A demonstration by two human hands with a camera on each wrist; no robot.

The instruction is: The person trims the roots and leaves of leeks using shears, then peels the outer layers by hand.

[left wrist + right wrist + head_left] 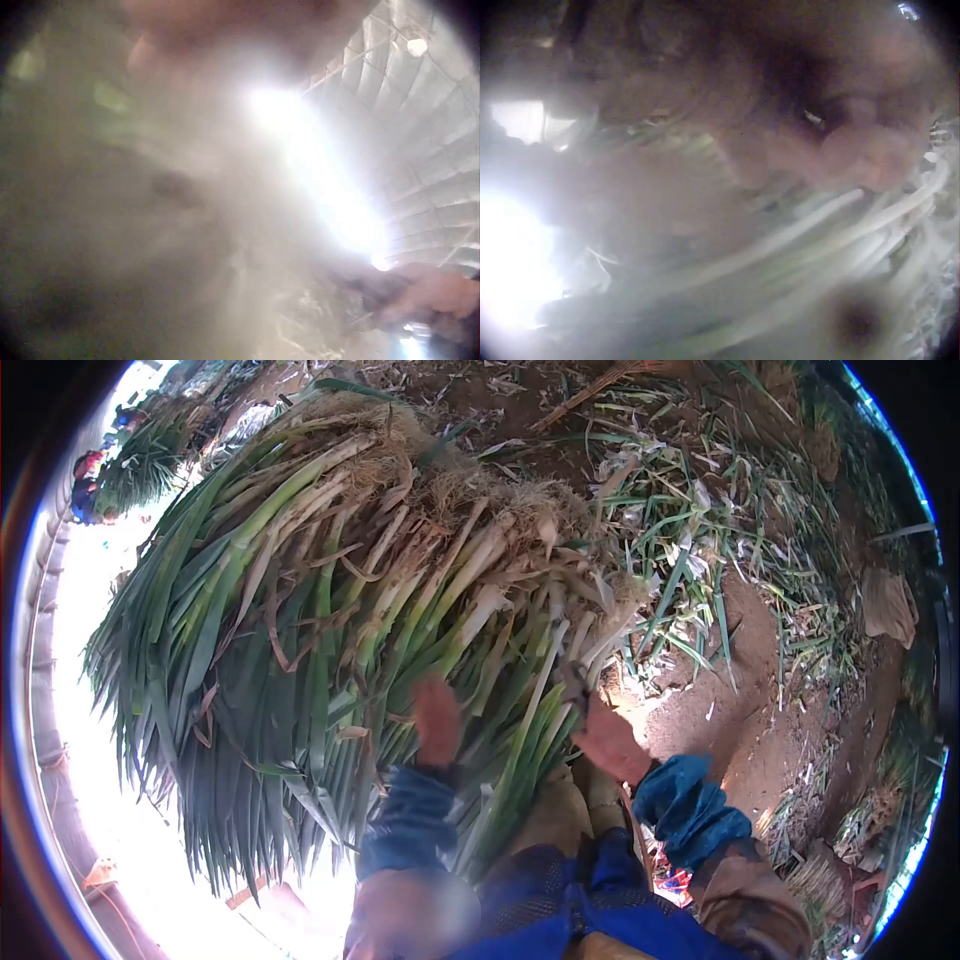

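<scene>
A big heap of long-leaved green onions or leeks (330, 610) spreads in front of me, with roots toward the top and green leaves hanging toward the lower left. Over its leaves is my left hand (437, 722), blurred, with nothing visible in its grasp. My right hand (610, 738) is at the right side of the heap, beside the pale stalks. Its curled fingers grip a small dark tool (575, 682), whose exact kind I cannot tell. In the right wrist view, the right hand (870, 154) is close over pale stalks (802, 225).
Cut leaf and stalk scraps (690, 550) litter the brown soil (740, 630) to the right. My legs in blue trousers (540, 890) are below the heap. Further bunches (145, 465) and people lie beyond at the upper left. A ribbed pale cover (420, 150) arches overhead.
</scene>
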